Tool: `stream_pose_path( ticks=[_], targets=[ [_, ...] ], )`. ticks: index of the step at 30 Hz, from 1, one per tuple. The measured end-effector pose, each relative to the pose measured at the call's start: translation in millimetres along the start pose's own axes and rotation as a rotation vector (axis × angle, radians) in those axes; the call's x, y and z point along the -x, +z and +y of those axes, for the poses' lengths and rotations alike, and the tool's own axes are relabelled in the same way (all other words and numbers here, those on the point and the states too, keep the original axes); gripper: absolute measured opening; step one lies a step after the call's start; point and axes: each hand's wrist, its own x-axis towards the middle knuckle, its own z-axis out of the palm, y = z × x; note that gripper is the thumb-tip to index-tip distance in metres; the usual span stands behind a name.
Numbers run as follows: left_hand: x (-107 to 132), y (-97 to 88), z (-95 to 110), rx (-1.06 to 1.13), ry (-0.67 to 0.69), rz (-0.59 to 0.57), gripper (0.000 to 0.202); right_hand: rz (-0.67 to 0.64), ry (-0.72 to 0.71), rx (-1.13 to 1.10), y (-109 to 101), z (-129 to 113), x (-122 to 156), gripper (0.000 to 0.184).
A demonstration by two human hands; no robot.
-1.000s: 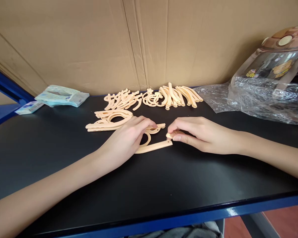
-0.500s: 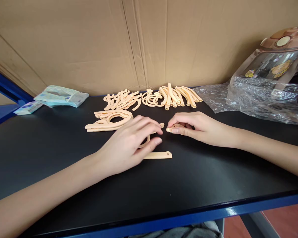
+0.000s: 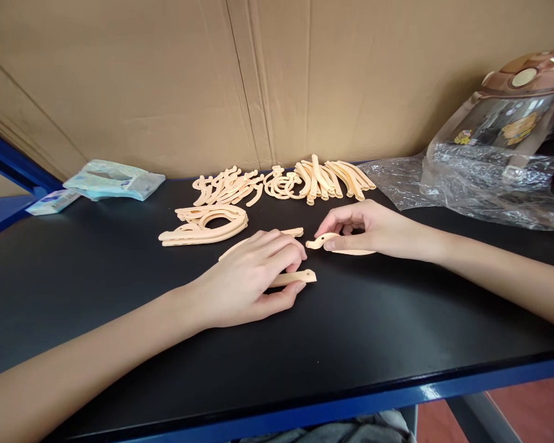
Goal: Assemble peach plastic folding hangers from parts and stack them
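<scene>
My left hand (image 3: 253, 277) curls over a flat cream hanger arm (image 3: 293, 279), fingers on its far side and thumb on its near side. The arm's end, with a small hole, sticks out to the right. Behind that hand lies another cream strip (image 3: 292, 232), partly hidden. My right hand (image 3: 364, 227) pinches a curved cream hanger arm (image 3: 351, 251) between thumb and fingers. Its rounded tip with a dark hole points left, apart from the left hand's piece. A stack of folded cream hangers (image 3: 203, 234) lies beyond the left hand.
Along the back of the black table (image 3: 351, 344) lie piles of small hooked pieces (image 3: 226, 186), ring-shaped hooks (image 3: 281, 183) and curved arms (image 3: 335, 178). Tissue packs (image 3: 113, 178) lie at left. Clear plastic wrap (image 3: 489, 178) and a brown-lidded bottle (image 3: 526, 104) stand at right. Cardboard (image 3: 166, 80) lines the back.
My left hand has closed on the flat arm and shifted it slightly up and left. My right hand has turned its piece, so more of the curved arm shows.
</scene>
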Motion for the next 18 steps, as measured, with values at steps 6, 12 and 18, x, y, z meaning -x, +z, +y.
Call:
stream_pose_path(
  ticks=[6,12,18],
  targets=[
    [1,0.1,1,-0.024,-0.023,0.124,0.011,0.09,-0.156,0.031,5,0,5,0.018],
    [0,-0.1,1,-0.048,0.003,0.086,0.009,0.056,-0.259,0.495,10,-1,8,0.02],
    [0,0.6,-1,-0.096,0.021,0.06,0.015,0.046,-0.379,0.875,14,-1,9,0.032]
  ],
)
